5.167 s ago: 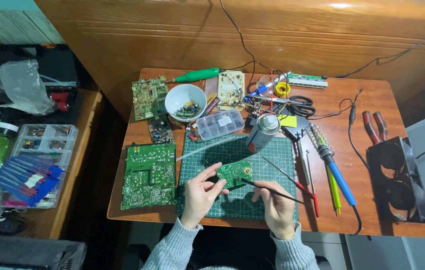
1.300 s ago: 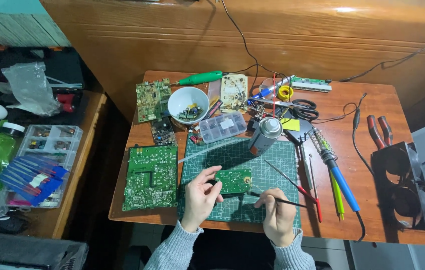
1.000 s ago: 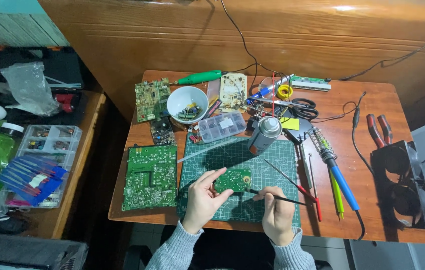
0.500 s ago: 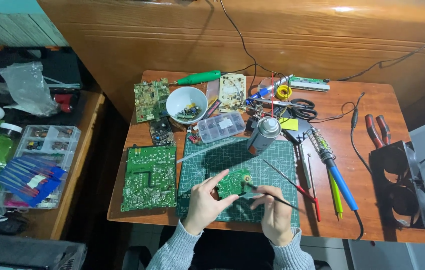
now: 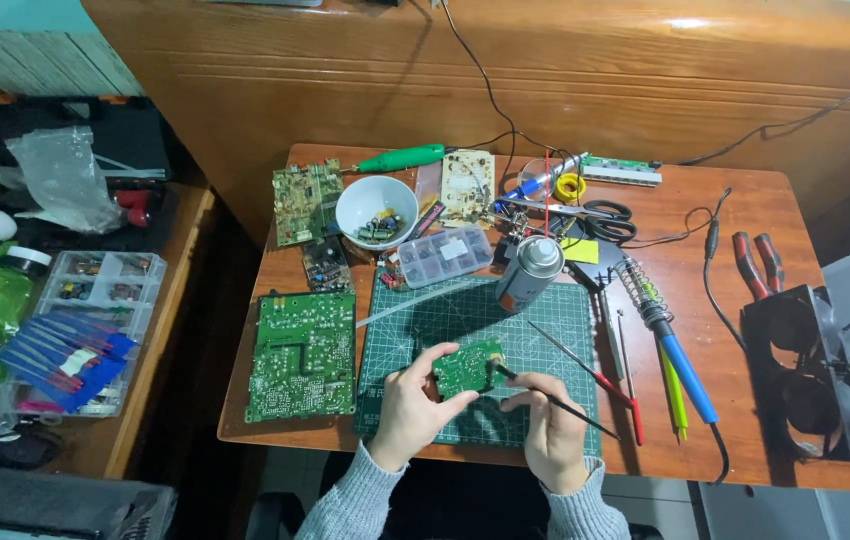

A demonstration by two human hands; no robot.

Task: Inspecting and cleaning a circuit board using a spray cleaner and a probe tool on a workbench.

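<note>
My left hand (image 5: 413,408) grips a small green circuit board (image 5: 469,366), tilted up above the green cutting mat (image 5: 475,315) near the table's front edge. A thin black tool (image 5: 555,405) like a brush or probe is pinched in my right hand (image 5: 550,432); its tip touches the right edge of the small board. Both hands sit close together over the mat.
A large green circuit board (image 5: 303,355) lies left of the mat. Behind are a spray can (image 5: 529,273), a white bowl of parts (image 5: 376,210), a clear parts box (image 5: 444,256) and more boards. A soldering iron (image 5: 673,350), screwdrivers, pliers (image 5: 757,260) and a black fan (image 5: 805,375) lie to the right.
The small board was lifted off the mat and tilted up in my left hand. My right hand brought the thin tool's tip to its edge.
</note>
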